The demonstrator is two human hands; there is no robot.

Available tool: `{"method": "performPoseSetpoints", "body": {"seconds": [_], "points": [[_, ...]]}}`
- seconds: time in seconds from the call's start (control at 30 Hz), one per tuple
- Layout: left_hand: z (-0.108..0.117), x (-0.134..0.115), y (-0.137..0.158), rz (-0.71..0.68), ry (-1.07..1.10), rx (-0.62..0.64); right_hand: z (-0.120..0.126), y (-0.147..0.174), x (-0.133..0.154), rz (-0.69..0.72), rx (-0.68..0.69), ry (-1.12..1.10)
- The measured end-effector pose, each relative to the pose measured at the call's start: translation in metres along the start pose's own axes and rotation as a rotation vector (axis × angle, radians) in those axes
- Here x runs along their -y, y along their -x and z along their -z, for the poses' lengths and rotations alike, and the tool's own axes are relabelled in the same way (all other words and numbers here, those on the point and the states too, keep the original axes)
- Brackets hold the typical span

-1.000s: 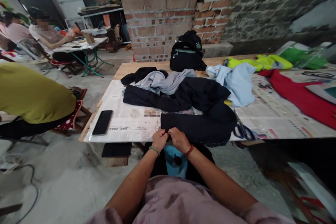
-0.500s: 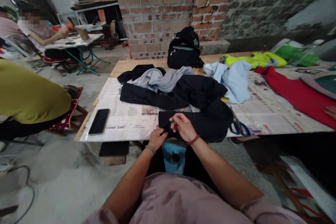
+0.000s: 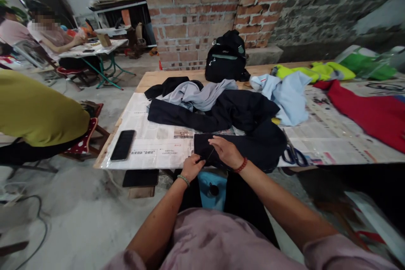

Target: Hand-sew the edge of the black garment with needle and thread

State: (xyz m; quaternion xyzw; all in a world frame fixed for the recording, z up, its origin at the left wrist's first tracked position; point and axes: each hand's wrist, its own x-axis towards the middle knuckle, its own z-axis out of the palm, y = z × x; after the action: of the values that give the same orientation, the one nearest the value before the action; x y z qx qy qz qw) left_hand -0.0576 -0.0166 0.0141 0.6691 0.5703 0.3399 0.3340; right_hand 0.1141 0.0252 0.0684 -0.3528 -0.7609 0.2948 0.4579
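A dark navy garment [image 3: 240, 145] lies in folds at the table's front edge. My left hand [image 3: 191, 168], with a beaded bracelet, has its thumb and finger closed at the garment's near left edge. My right hand [image 3: 228, 152], wearing a red bracelet, is over the cloth, fingertips together and pointing left. A thin dark strand [image 3: 210, 154] shows between the hands; whether it is thread or a needle I cannot tell. What the right fingertips hold is too small to make out. Dark-handled scissors [image 3: 294, 155] lie just right of the garment.
A phone [image 3: 123, 145] rests on the newspaper-covered table [image 3: 164, 164] at left. Grey cloth [image 3: 202, 95], light blue cloth [image 3: 291, 97] and red cloth [image 3: 363, 112] lie farther back, near a black backpack [image 3: 226, 57]. A person in a yellow-green top [image 3: 41, 107] sits at left.
My right hand has shifted slightly right and its fingers have straightened from a bent pinch. The view has turned a little left; the iron and another person's hand at the right edge are gone.
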Motion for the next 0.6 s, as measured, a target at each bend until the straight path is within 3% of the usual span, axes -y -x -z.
{"method": "performPoseSetpoints", "body": {"seconds": [0.1, 0.17, 0.27, 0.4, 0.5, 0.6], "points": [[-0.001, 0.001, 0.0, 0.001, 0.018, 0.002, 0.014, 0.003, -0.017, 0.251, 0.119, 0.247], [-0.001, 0.002, -0.001, -0.006, 0.035, 0.003, 0.02, 0.004, -0.023, 0.25, 0.105, 0.299], [-0.001, 0.002, 0.0, -0.004, 0.045, -0.003, 0.019, 0.006, -0.018, 0.068, -0.034, 0.221], [0.001, 0.001, 0.0, 0.011, 0.06, 0.007, 0.007, 0.013, 0.007, -0.344, -0.25, -0.152], [0.004, 0.001, 0.0, 0.022, 0.084, 0.016, -0.006, 0.031, 0.026, -0.562, -0.214, -0.406], [0.007, 0.003, 0.001, 0.015, 0.141, 0.039, -0.023, 0.061, 0.033, -0.709, -0.124, -0.497]]}}
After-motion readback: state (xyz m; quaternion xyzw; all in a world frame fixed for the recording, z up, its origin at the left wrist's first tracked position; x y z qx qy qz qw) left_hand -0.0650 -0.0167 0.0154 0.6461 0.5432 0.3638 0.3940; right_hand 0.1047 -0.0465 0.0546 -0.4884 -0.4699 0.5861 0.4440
